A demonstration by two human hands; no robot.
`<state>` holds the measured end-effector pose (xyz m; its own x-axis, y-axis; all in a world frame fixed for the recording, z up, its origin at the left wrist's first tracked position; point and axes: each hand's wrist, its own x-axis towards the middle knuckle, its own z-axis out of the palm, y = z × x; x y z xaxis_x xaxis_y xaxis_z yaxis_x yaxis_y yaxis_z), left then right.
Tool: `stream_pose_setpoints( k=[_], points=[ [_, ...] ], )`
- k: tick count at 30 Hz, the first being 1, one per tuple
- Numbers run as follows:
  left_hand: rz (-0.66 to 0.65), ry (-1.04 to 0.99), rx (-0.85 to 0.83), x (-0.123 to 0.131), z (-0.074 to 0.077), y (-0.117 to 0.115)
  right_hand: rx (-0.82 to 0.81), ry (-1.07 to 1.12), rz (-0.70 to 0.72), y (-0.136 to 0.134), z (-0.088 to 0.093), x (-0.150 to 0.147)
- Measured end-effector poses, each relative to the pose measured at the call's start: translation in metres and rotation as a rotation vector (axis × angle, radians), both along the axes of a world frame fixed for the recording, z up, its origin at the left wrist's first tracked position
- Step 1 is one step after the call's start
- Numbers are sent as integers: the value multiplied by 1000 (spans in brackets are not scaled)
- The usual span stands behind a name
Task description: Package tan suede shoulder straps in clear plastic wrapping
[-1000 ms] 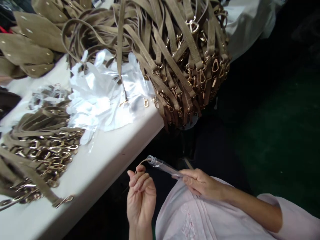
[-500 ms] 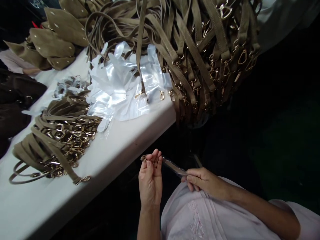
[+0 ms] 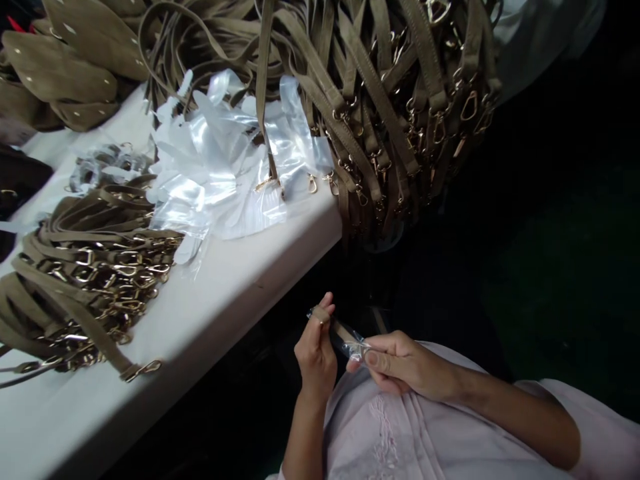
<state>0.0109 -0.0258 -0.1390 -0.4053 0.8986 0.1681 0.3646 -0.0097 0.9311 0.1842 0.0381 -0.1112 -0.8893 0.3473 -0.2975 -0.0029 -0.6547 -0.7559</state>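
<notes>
Between my hands, just off the table's front edge, runs a short length of tan strap (image 3: 343,331) with shiny clear plastic around or along it. My left hand (image 3: 316,357) is closed on the strap's far end, its fingers bent over it. Nearer my body, my right hand (image 3: 403,363) pinches the other end, where crumpled clear plastic (image 3: 356,349) shows at the fingertips. How far the plastic covers the strap, I cannot tell.
On the white table (image 3: 230,267) lie clear plastic sleeves (image 3: 200,153) and a bundle of olive straps (image 3: 95,267) with gold clasps. More straps (image 3: 370,100) hang over the far corner. Olive fabric pieces (image 3: 85,60) are heaped at the back left.
My left hand has turned over, from palm showing to fingers curled over the strap end, and moved slightly right. The hands are closer together. The view has shifted a little.
</notes>
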Motion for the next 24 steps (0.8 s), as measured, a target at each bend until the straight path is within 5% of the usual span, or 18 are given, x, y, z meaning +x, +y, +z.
stream_pose_setpoints(
  k=[8, 16, 24],
  points=[
    [-423, 245, 10, -4, 3, -10, -110, 78, -56, 3, 4, -1],
    [-614, 95, -340, 1, 23, -14, -360, 114, -155, 3, -3, 2],
    [-686, -71, -566, 3, 21, -20, -951, 46, -276, 6, -21, -5]
  ],
)
